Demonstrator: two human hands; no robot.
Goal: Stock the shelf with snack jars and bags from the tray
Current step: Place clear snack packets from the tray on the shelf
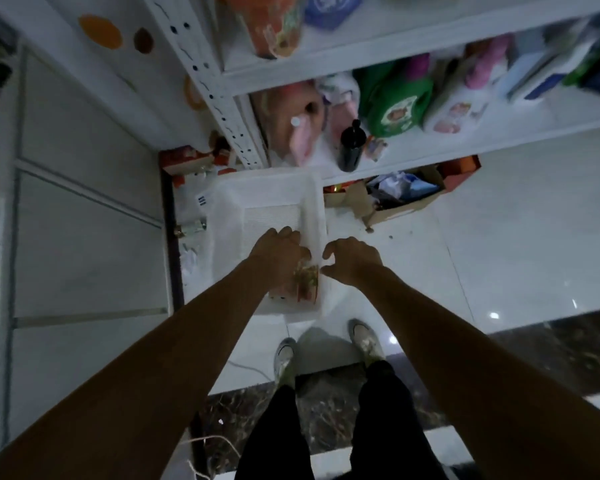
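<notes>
I stand with my shoes (284,355) on the pale tiles and both arms stretched down toward the white plastic tray (229,202) on the floor. My left hand (281,252) is inside it at the right-hand wall, fingers curled downward just above a snack bag (307,284) – whether they have closed on anything I cannot tell. My right hand (354,261) hangs just outside that wall, thumb and fingers loosely curved and apart, holding nothing. The bag lies in the near right corner of the tray, red and green print on crinkly film; I judge it light, soft and a bit slippery, its contents easy to crush, so I would pinch the sealed top edge or cradle it from below, not squeeze the middle. Its print is too blurred to read – no brand comes through. Past the tray sits an open cardboard box (406,209), and above it the white shelf (430,150) carries a black bottle (350,147) and a green bag (392,98), their labels unreadable too.
</notes>
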